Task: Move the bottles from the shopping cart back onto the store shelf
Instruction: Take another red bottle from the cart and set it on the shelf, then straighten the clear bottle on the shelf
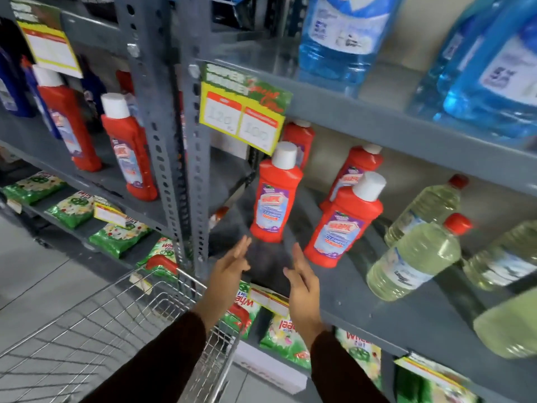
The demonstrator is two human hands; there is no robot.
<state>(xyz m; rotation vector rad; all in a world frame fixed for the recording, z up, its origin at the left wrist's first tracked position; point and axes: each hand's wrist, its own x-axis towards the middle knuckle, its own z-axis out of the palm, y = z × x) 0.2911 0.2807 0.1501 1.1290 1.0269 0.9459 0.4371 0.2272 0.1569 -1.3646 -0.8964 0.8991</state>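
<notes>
Red cleaner bottles with white caps stand on the grey middle shelf [363,289]. The nearest one [274,199] stands just beyond my fingertips, and another [343,225] is to its right. My left hand [229,267] and my right hand [302,282] are both open and hold nothing, a short way in front of the shelf edge. The wire shopping cart [110,312] sits below my left arm; no bottle shows in the part of its basket in view.
Pale yellow bottles with red caps [415,257] line the shelf to the right. Large blue bottles [343,39] stand on the shelf above. A price tag [244,114] hangs from a slotted upright post [194,170]. Green packets [122,234] fill the lower shelves.
</notes>
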